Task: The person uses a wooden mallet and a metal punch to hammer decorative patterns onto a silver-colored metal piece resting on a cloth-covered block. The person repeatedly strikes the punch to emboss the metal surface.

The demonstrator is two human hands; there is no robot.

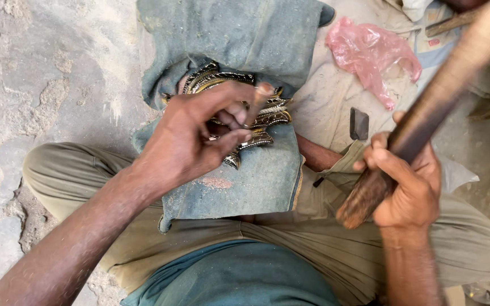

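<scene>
Left hand (191, 136) pinched a chisel (254, 105) on the carved piece (267, 116); right hand (406, 187) gripped a raised mallet (432, 107). A misaimed blow could strike the fingers (228, 139).

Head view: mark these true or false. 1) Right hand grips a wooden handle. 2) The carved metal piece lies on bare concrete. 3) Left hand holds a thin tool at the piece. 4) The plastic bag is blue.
1) True: the right hand grips the wooden handle.
2) False: the carved metal piece lies on grey-blue cloth over the lap.
3) True: the left hand pinches a thin tool there.
4) False: the plastic bag is pink.
</scene>
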